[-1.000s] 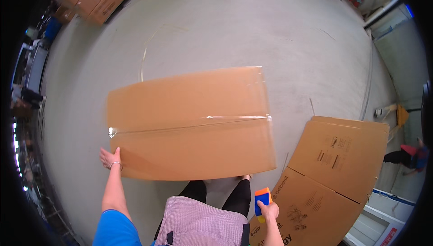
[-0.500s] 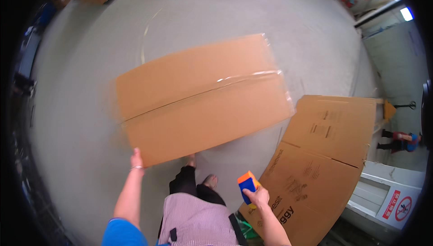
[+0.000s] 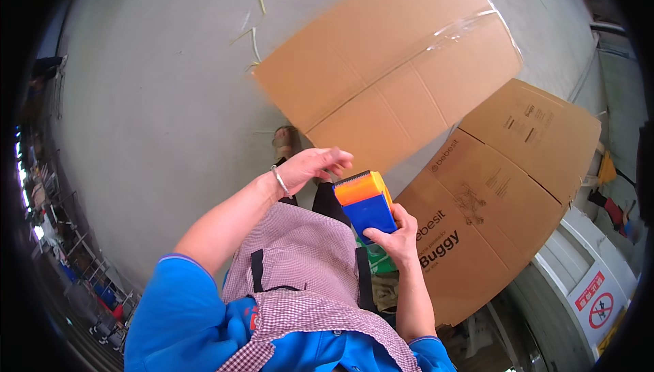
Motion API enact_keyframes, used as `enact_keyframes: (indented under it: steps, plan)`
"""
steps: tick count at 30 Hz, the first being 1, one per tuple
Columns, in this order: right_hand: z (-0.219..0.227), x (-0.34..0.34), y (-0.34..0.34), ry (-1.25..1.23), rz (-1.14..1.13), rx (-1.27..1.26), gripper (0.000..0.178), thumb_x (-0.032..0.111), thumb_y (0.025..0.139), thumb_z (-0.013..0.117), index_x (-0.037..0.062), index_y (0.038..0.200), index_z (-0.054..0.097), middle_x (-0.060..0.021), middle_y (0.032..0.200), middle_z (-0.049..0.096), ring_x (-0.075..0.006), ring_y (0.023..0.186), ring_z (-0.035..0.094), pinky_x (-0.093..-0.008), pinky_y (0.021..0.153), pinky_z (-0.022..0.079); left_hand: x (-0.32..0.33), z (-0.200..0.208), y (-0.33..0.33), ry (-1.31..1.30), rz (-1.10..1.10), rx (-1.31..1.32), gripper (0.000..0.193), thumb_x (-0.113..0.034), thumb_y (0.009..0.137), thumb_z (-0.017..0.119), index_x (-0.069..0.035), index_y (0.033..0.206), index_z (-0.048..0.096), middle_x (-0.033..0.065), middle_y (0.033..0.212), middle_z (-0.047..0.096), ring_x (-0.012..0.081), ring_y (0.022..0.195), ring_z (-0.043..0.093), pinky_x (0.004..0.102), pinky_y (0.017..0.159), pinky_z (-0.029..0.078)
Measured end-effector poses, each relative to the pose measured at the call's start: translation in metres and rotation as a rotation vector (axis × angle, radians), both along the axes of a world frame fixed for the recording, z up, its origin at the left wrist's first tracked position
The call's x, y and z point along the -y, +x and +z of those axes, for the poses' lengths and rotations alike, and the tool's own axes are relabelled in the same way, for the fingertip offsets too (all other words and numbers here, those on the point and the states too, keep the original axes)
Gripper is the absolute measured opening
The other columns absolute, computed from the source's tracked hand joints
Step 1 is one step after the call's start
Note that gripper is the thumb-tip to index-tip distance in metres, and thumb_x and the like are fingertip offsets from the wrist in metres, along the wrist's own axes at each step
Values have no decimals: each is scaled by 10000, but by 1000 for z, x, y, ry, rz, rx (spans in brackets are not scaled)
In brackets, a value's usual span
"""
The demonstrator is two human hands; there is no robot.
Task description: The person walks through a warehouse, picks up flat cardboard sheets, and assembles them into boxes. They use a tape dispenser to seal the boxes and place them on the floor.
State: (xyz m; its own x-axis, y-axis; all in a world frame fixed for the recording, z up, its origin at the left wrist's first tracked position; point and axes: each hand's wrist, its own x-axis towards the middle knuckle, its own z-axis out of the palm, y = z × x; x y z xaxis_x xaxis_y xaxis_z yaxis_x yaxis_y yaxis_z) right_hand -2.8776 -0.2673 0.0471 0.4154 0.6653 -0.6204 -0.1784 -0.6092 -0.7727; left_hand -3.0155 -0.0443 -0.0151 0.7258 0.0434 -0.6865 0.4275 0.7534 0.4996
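Note:
My right hand (image 3: 397, 230) grips a tape dispenser (image 3: 370, 202) with a blue body, an orange front and a dark serrated edge. My left hand (image 3: 317, 166), with a bracelet at the wrist, hovers just left of its serrated edge. The left fingers are loosely bent and a little apart, with nothing visible in them. Beyond both hands is a large plain brown carton (image 3: 388, 65), its long middle seam running away to the right. Clear tape (image 3: 463, 28) covers the seam's far right part. Neither hand touches the carton.
On the right leans a printed brown cardboard sheet (image 3: 490, 188), creased across. Beside it stands a white panel with a red warning sign (image 3: 601, 309). Pale strips (image 3: 256, 43) lie on the grey floor (image 3: 150, 99). Cluttered shelving (image 3: 75, 270) lines the left edge.
My left hand has let go of the carton's near left corner and come over beside the tape dispenser. The right hand has raised the dispenser. The carton now appears farther up and right.

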Motion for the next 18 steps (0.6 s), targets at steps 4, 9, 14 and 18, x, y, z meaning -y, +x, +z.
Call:
enact_keyframes:
  steps: [4, 9, 14, 18]
  plan:
    - [-15, -12, -16, 56, 123, 144, 567, 334, 542, 883, -14, 913, 631, -76, 780, 598, -154, 698, 584, -278, 659, 476, -21, 19, -8, -26, -117, 85, 319, -263, 864, 659, -23, 1073, 653, 6, 965, 663, 70, 857, 572, 229, 789, 455]
    - [-14, -48, -50, 43, 211, 136, 606, 412, 512, 887, -8, 849, 609, -77, 734, 588, -152, 672, 560, -289, 639, 470, -41, 1, -51, -101, 30, -54, 153, -144, 846, 661, -6, 903, 695, 40, 827, 680, 114, 784, 609, 257, 768, 484]
    - [-16, -96, -67, -217, 113, 5, 456, 238, 633, 822, -18, 951, 618, -66, 803, 639, -123, 724, 594, -275, 686, 497, -137, -52, -72, 387, 211, -286, 80, -4, 784, 599, -5, 818, 671, 28, 749, 655, 92, 683, 595, 248, 661, 496]
    - [-37, -91, -64, -394, -37, -104, 392, 189, 687, 782, -32, 964, 615, -65, 833, 647, -126, 706, 607, -268, 665, 510, -247, -106, -93, 932, 273, -556, 132, -171, 801, 656, -56, 744, 687, -10, 594, 597, 62, 541, 495, 249, 521, 414]
